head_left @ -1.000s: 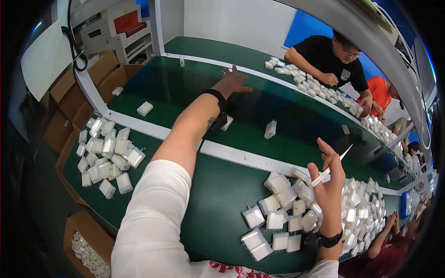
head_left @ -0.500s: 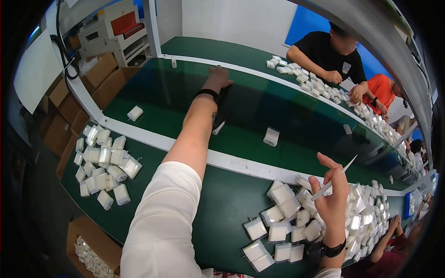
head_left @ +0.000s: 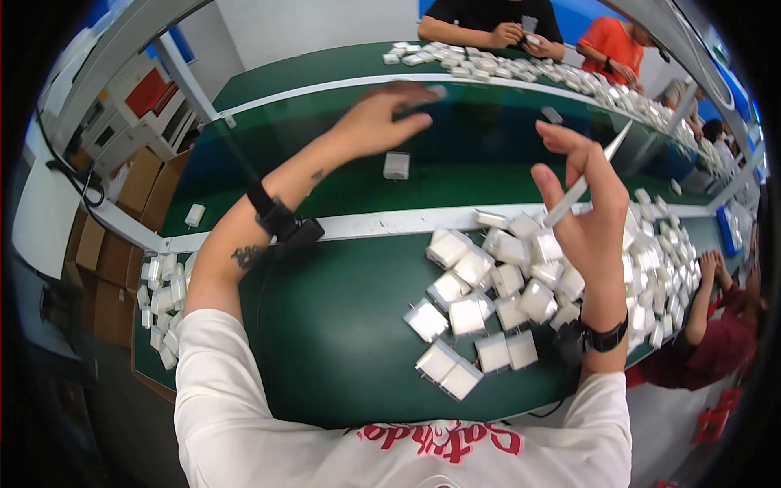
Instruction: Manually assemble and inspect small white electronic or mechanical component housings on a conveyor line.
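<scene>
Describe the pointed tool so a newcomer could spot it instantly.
Start at the green table, where white blocks are heaped toward the right. The wearer's right hand hovers over that heap, holding a slim, pale tool. Unlike the chunky blocks, it is long and tapers to a point.

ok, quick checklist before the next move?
1. Left hand empty: cannot tell; blurred, pale thing at its fingertips.
2. Pointed white tool held in right hand: ok.
3. White block on the green middle lane apart from both hands: ok.
4. Right pile in neat rows: not ok, jumbled.
5. Left pile fully visible: not ok, partly behind the left arm.
</scene>
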Demonstrator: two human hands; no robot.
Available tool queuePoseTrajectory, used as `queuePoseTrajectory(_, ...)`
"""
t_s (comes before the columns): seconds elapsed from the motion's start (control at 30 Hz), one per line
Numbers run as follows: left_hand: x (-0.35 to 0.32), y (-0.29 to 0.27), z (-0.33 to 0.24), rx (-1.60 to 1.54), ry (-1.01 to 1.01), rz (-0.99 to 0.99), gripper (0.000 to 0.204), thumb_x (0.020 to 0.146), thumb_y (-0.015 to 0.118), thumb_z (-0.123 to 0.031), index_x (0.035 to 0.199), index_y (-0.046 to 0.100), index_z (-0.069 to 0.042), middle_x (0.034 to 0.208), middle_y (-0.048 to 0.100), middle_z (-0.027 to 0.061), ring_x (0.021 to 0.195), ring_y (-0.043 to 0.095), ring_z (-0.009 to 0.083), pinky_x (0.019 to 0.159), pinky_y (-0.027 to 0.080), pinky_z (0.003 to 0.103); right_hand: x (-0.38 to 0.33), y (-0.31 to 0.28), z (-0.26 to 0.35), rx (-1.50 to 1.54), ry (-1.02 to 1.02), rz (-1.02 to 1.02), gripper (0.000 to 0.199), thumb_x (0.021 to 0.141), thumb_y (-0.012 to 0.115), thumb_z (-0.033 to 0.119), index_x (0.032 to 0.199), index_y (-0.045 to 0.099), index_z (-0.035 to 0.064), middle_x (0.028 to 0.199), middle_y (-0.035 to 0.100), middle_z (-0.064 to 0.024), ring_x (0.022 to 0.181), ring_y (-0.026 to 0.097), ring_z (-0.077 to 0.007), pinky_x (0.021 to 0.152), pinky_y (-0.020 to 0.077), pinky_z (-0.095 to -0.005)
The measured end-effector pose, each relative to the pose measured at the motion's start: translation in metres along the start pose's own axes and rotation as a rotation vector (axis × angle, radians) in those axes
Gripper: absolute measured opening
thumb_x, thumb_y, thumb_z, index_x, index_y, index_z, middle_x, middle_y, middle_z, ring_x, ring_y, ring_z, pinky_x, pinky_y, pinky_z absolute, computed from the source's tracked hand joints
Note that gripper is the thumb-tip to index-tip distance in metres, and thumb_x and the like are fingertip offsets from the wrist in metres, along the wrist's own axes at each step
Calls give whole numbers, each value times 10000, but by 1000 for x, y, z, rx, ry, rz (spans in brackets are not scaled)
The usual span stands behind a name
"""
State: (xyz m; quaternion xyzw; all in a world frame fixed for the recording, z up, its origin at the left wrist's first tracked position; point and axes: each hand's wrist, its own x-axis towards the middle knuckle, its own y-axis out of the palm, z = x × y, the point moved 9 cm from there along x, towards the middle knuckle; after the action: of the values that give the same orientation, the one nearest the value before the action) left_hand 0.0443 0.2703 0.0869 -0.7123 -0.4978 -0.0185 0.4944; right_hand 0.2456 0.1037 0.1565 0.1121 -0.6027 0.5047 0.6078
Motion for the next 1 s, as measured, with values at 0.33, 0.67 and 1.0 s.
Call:
queuePoseTrajectory(0.33,-42,174,-188,-249,418,441,484,856,705,-332,1281,638,-109,1438,453,198,1367,361,394,1132,310,460,4,-50,8,46,-128,-155,292,792,779,64,821,490,27,717,553,-97,764,649,-264,660,483,-353)
queuePoseTrajectory(0.67,-37,143,-42,-552,-355,483,560,1037,398,-465,1455,451,-96,1479,462,96,1381,404,214,1119,326,381,6,-109,23,116,-111,-209,288,834,731,59,765,455,16,662,438,-74,846,696,-211,784,525,-322)
queuePoseTrajectory(1.0,-58,199,-56,-804,-333,490,638,1034,400,-465,1488,362,-19,1560,333,102,1423,332,226,1184,227,367,4,-104,4,218,-5,-208,289,826,730,67,752,456,17,655,486,-84,594,468,-148,561,398,-278)
